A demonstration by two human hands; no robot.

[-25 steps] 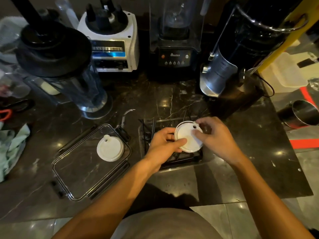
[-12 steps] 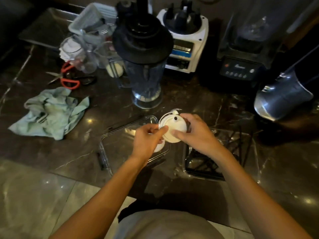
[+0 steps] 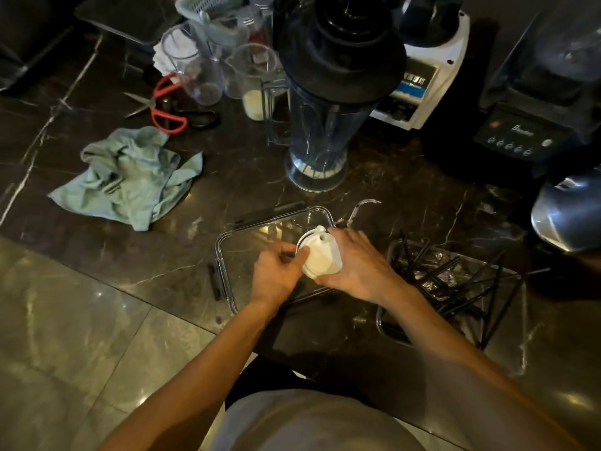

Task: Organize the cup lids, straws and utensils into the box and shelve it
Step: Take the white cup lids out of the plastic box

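Note:
A clear plastic box [image 3: 227, 245] lies on the dark marble counter, just left of centre. Over its right half both hands hold a white cup lid [image 3: 320, 257], which sits on or just above another white lid whose rim shows beneath. My left hand [image 3: 276, 275] pinches the lid's left edge. My right hand [image 3: 361, 263] grips its right side from above. To the right, a second clear container [image 3: 517, 307] holds several black straws [image 3: 455, 281].
A blender jar with a black lid [image 3: 328, 102] stands behind the box. Blender bases [image 3: 422, 79] line the back. A green cloth [image 3: 130, 177], red-handled scissors [image 3: 162, 109] and clear cups [image 3: 195, 70] lie at the left. A steel jug [image 3: 569, 216] is at the right.
Both hands carried the white lid from above the straw container leftward over the clear box and lowered it onto the lid lying there. The camera turned left.

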